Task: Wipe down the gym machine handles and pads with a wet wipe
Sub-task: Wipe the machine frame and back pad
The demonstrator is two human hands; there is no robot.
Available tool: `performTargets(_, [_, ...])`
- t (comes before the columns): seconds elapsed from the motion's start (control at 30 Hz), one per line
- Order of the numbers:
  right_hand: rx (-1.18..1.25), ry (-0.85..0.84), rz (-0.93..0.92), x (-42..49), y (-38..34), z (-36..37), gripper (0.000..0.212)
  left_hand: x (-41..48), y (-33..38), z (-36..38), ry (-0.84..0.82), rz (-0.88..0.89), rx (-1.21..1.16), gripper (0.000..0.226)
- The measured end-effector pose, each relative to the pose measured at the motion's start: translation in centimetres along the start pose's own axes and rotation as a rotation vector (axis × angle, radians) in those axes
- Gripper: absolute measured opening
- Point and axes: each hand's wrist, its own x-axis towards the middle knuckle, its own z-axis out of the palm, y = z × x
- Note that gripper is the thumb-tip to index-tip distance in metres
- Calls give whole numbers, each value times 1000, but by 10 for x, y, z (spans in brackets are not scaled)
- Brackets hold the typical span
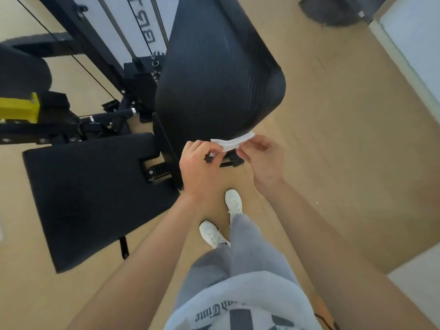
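Head view, looking down: the wet wipe (232, 142) is a thin white sheet pulled into a narrow band between both hands. It lies against the lower rounded edge of the big black pad (214, 67) and bows slightly, following that edge. Its left part looks wider and flatter, and its right end tapers to a point near the pad's corner.

The left hand (200, 167) pinches the wipe's left end between thumb and curled fingers. The right hand (264, 160) holds the other end at its fingertips, palm turned inward. Both hands sit just below the pad, close together, with bare forearms reaching in from the bottom of the frame.

The pad is dark, with fine ribbing across its surface and a faint sheen at the lower right corner. To its left and lower down lies a flat black seat pad (90, 194), matte and rectangular, joined to a black metal frame (164, 148). Further left are thin cables (95, 79), a yellow part (21, 107) and a white panel with dark lettering (147, 32).

Under the hands, two white shoes (234, 201) and grey trousers (250, 253) stand on the tan floor (333, 139).
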Motion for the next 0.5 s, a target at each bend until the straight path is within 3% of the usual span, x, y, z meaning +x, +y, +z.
performTargets(0.2, [256,-9,339,5,24,16,10,-20,-37,6,-14,-253,-47,9])
performTargets(0.3, [366,-44,471,5,26,20,10,-30,-40,2,-72,-541,-237,3])
performTargets(0.37, [419,-62,517,3,22,18,10,-32,-32,-1,-94,-818,-461,7])
performTargets(0.5, [524,-130,573,-2,0,7,17,-22,-10,-11,-38,-1330,-1237,21])
